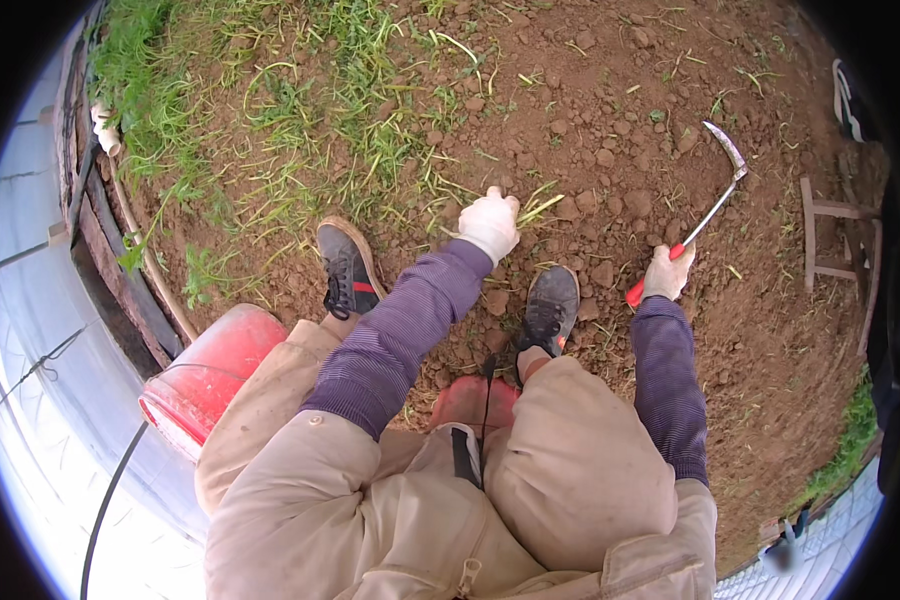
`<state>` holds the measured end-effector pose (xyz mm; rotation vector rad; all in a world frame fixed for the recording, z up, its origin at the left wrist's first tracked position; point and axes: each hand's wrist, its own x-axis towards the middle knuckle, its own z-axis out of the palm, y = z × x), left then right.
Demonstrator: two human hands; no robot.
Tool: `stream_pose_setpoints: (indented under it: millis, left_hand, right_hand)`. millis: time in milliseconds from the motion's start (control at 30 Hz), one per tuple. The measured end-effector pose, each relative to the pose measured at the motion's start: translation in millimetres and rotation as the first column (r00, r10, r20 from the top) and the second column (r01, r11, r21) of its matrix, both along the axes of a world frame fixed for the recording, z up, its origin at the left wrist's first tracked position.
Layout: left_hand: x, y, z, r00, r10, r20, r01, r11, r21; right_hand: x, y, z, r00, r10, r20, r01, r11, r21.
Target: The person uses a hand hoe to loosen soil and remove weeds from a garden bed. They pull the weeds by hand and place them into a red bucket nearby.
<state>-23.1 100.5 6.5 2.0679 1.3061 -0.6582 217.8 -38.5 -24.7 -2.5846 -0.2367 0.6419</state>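
Note:
My left hand (489, 225), in a pale glove, is low over the soil in front of my feet. Its fingers are closed around a small bunch of green plant stems (541, 208), whose pale ends stick out to the right. My right hand (666, 271), gloved too, grips a sickle by its red handle (635, 292), off to the right of my shoe. The sickle's metal shaft (711, 214) slants up and away, and its curved blade (726, 150) hangs over or rests on bare soil; which one I cannot tell. Cut greens (375, 127) lie scattered beyond my left hand.
Leafy plants (131, 82) stand at the upper left. A red bucket (217, 367) lies tilted beside my left leg, near boards (120, 277) and plastic sheeting (37, 315). Another red object (469, 401) sits between my legs. A wooden frame (840, 240) is at the right, near another person's shoe (846, 101).

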Motion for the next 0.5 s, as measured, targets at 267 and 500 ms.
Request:
stream_pose_setpoints:
  millis: [267, 500]
  left_hand:
    - [-25.6, 44.8, -38.9, 0.003, 0.983, 0.182, -0.68, 0.135, -0.721]
    - [-36.4, 43.8, 52.9, 0.777, 0.61, 0.157, -0.582, 0.791, -0.19]
  right_hand:
    - [-9.7, 14.7, 6.9, 0.998, -0.038, -0.044, 0.035, 0.997, -0.064]
    - [-7.1, 6.9, 16.1, 0.994, -0.081, -0.077, 0.078, 0.996, -0.047]
